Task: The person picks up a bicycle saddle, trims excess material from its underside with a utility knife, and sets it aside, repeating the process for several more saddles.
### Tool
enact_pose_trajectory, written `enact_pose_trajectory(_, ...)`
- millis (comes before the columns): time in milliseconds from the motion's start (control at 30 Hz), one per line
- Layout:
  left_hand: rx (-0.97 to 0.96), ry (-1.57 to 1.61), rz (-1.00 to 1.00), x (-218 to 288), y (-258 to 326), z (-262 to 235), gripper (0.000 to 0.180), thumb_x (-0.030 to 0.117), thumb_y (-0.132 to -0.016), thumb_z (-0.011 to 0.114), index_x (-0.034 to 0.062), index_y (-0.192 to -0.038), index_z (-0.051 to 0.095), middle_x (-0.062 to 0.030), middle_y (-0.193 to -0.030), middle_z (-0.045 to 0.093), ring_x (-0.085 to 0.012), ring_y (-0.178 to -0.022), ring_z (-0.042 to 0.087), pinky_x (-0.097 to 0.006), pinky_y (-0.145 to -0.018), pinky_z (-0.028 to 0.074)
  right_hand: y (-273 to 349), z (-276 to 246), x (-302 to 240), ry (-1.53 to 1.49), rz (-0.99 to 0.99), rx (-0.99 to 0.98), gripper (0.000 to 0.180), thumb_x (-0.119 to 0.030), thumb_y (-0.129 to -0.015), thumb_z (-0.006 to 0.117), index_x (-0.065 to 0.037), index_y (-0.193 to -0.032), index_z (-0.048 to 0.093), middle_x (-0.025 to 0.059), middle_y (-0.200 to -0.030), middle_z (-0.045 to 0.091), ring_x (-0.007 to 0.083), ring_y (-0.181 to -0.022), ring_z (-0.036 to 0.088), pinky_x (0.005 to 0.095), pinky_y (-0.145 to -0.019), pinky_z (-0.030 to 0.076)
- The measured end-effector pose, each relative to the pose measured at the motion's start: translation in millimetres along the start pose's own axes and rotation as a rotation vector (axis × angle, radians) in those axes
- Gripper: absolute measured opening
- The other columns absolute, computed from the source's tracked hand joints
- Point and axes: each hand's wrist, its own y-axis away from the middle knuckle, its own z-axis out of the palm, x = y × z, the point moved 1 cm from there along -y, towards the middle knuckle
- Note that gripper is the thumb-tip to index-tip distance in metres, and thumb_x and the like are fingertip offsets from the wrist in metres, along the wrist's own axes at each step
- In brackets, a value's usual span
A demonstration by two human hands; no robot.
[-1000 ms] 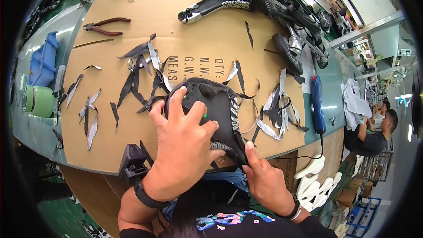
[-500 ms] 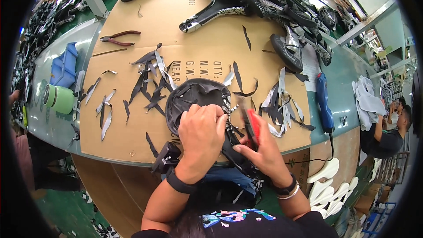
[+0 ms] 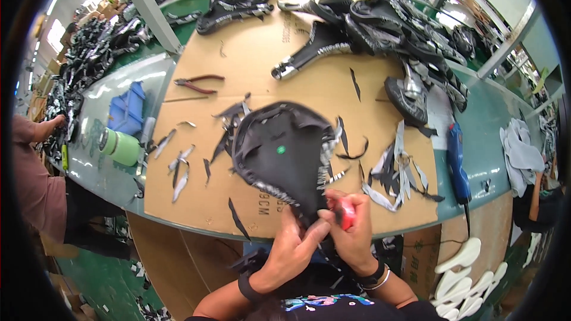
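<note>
A black bicycle saddle (image 3: 269,169) is tilted up over the table's front edge, its hollow underside showing and its wide end pointing away from me. A small round green sticker (image 3: 281,150) marks that underside. My left hand (image 3: 294,249) is closed around the narrow nose, thumb on top. Against the other side of the nose, my right hand (image 3: 355,235) is closed on a red-handled tool (image 3: 347,213); its working end is hidden and blurred. Black and grey trimmed strips (image 3: 395,169) lie to the right of the saddle, with more strips (image 3: 181,166) to the left.
Red-handled pliers (image 3: 201,84) lie on the cardboard (image 3: 256,77). Several saddles (image 3: 380,24) are heaped at the far side. A blue corded tool (image 3: 457,157) rests at right; a green jar (image 3: 121,147) and blue bin (image 3: 126,109) stand left. Another person (image 3: 44,190) stands at far left.
The saddle has been raised so that its underside shows more fully. My left hand has gone from its wide end to the nose. My right hand has moved in beside it.
</note>
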Motion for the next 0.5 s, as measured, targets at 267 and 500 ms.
enact_pose_trajectory(267,0.092,-0.417,-0.031,96.2,-264.7,-72.9,0.031,0.029,-0.099,0.049,0.0019,-0.091,0.06,-0.0064,-0.069,0.063,-0.0164,-0.054,0.058,-0.029,-0.052,0.046,-4.6,-58.7,9.9,-0.093,0.243,0.188,0.02,-0.007,-0.092,0.059,-0.005,-0.104,0.044,0.0078,-0.078,0.058,0.0118,-0.057,0.056,0.0238,-0.051,0.047)
enact_pose_trajectory(500,-0.091,-0.749,0.157,76.3,-423.8,-70.5,0.06,0.041,-0.091,0.064,-0.005,-0.126,0.046,-0.0119,-0.107,0.062,-0.0192,-0.095,0.059,-0.034,-0.084,0.049,10.9,-66.1,51.8,-0.181,0.267,0.439,0.026,-0.005,-0.089,0.055,-0.001,-0.112,0.044,0.0106,-0.074,0.058,0.0145,-0.054,0.056,0.0275,-0.047,0.05)
